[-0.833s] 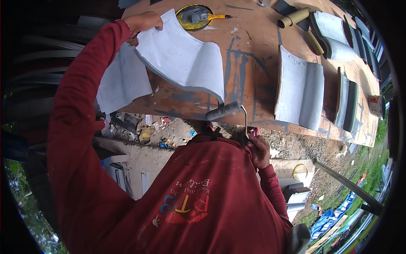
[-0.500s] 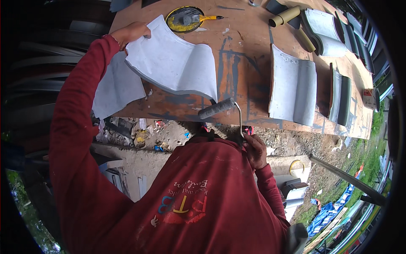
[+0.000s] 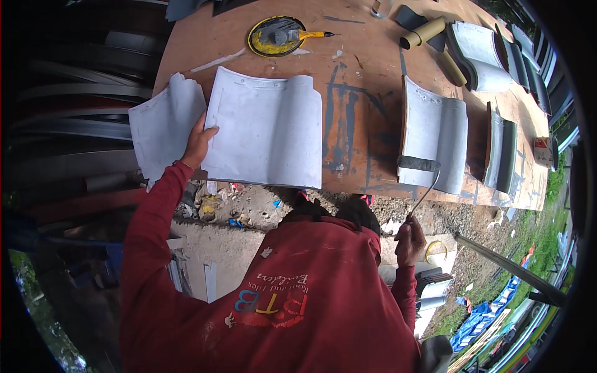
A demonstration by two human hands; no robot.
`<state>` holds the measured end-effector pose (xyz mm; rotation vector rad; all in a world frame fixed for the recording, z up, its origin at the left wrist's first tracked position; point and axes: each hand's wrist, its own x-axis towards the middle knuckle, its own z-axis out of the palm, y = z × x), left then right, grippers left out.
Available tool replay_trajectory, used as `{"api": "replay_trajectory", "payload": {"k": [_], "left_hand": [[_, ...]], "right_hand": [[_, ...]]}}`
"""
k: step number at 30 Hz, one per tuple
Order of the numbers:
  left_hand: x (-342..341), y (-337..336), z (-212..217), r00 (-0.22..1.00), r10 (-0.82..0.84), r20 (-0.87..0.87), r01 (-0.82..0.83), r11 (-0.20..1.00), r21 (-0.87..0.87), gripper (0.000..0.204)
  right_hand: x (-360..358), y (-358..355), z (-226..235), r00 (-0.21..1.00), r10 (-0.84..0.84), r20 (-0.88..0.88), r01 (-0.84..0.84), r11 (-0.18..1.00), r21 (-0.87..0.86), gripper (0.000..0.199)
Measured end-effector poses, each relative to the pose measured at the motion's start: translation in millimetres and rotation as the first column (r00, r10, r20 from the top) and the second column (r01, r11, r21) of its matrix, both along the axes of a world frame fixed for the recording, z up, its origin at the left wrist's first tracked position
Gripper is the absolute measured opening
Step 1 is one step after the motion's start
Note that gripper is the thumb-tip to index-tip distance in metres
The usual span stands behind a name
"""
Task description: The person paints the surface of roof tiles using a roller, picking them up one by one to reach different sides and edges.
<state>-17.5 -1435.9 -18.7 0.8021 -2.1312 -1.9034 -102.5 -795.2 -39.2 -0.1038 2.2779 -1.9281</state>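
A whitish, wavy roof tile [image 3: 264,133] lies on the wooden table. At its left edge my left hand [image 3: 198,148] grips it, fingertips over the face. Another pale tile [image 3: 165,124] lies left of that hand, partly overlapped by it. My right hand [image 3: 411,241] is closed around the handle of a paint roller [image 3: 419,163]. The roller's dark grey sleeve is over the lower part of a third tile [image 3: 438,121], grey-white and curved; whether it presses on the surface is hard to tell.
A paint-smeared round lid [image 3: 261,46] bears a yellow-handled brush [image 3: 317,34] at the table's far side. Cardboard tubes [image 3: 423,32], more tiles [image 3: 479,53] and a can [image 3: 545,153] stand to the right. Dark grey streaks mark the plywood table [image 3: 367,81].
The tile in my left hand has come down flat onto the table, and that hand has moved nearer along its left edge. My right hand has swung the roller right, over the third tile.
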Motion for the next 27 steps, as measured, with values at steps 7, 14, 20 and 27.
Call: {"api": "replay_trajectory", "payload": {"k": [7, 14, 20, 27], "left_hand": [[-46.9, 99.3, -54.6, 0.982, -0.016, -0.186, 0.012, 1.000, -0.024, 0.071], [-86.2, 94.1, -60.5, 0.990, -0.130, 0.048, 0.138, 0.955, -0.265, 0.074], [-8.0, -15.8, 8.7, 0.947, 0.318, -0.048, -0.239, 0.596, -0.767, 0.033], [208.3, -212.5, -54.8, 0.282, 0.913, 0.295, -0.116, 0.338, -0.934, 0.066]], "right_hand": [[-26.5, -24.7, 23.1, 0.994, 0.095, -0.051, -0.096, 0.995, -0.035, 0.047], [-15.9, -20.5, 33.5, 0.993, 0.101, -0.056, -0.095, 0.992, 0.087, 0.047], [12.4, -34.8, 40.6, 0.995, -0.012, -0.104, 0.022, 0.995, 0.099, 0.046], [29.2, -62.3, 34.5, 0.998, -0.016, -0.069, 0.019, 0.999, 0.043, 0.042]]}}
